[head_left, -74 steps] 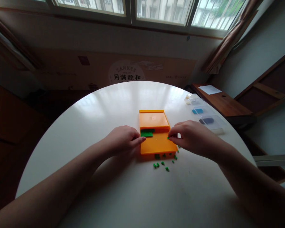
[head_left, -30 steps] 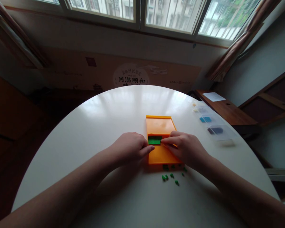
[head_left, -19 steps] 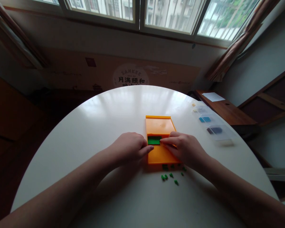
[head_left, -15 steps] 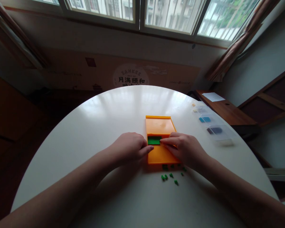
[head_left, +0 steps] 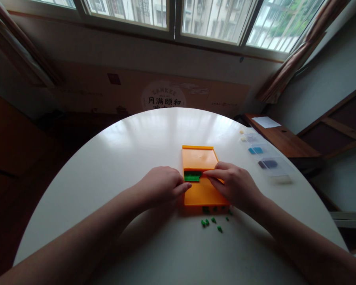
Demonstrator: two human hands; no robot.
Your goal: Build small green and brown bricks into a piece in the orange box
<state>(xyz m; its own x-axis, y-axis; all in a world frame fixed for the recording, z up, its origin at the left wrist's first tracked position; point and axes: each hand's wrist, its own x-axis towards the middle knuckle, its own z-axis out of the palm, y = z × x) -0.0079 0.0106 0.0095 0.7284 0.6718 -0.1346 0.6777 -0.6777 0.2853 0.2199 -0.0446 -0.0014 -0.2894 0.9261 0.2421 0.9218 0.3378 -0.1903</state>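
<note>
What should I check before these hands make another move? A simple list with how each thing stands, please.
1. Left hand at the tray's edge: ok, thumb over the left side of the orange tray.
2. Tray resting on the white table: ok, by the look of it.
3. Green studded block inside the tray: ok, on its left side.
4. Right hand holding a piece: cannot tell; its fingertips are too small to see clearly.
5. Tray's near side free of loose green pieces: not ok, several lie there.
6. Clear case away from both hands: ok.
</note>
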